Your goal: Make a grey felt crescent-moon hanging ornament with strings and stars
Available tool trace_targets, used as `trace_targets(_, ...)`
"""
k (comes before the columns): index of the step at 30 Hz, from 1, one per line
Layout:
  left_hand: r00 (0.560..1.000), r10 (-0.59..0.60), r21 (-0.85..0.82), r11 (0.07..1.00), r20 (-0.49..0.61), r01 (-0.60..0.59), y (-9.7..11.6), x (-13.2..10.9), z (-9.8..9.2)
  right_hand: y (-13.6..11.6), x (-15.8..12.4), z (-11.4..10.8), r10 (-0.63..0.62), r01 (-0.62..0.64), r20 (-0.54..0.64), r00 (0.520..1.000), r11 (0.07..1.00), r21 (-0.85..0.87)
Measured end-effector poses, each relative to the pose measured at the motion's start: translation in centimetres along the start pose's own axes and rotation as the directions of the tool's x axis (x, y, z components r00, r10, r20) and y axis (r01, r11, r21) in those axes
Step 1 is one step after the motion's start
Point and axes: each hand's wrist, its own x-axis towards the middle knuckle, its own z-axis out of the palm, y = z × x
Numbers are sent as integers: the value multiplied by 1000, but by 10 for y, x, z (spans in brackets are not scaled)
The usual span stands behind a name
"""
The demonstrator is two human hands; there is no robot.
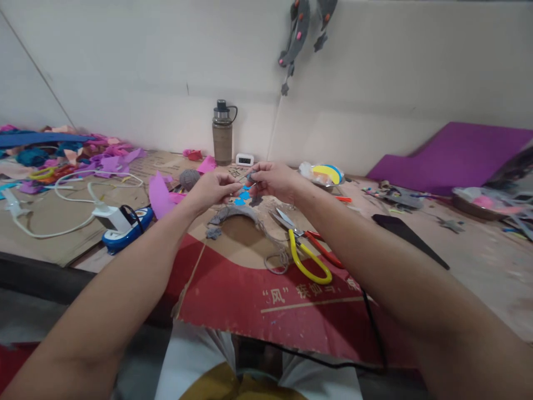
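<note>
My left hand and my right hand meet over the cardboard, fingertips close together. Between my right hand's fingers is a small grey felt piece. My left hand is closed in a pinch, with a thin line, perhaps thread or a needle, running toward the right; its kind is too small to make out. Below them lies a curved grey felt piece with a grey felt star at its left end. Grey yarn loops down at its right. Small blue pieces lie beneath my hands.
Yellow-handled scissors and a red-handled tool lie by my right forearm. A bottle and small clock stand at the wall. A power strip with white cables is left; a dark phone-like slab right.
</note>
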Motion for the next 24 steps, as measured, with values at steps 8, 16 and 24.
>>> trace_targets(8, 997, 48, 79, 996, -61, -43, 2, 2, -19, 6, -30, -7, 49, -48, -15, 999, 996, 76)
trace_targets(16, 989, 128, 128, 985, -73, -118, 6, -3, -9, 25, -47, 12, 33, -27, 165, 986, 999, -35)
trace_targets(24, 995, 100, 63, 993, 5, -101, 10, -6, 5, 30, -50, 13, -83, 84, 91, 992, 997, 3)
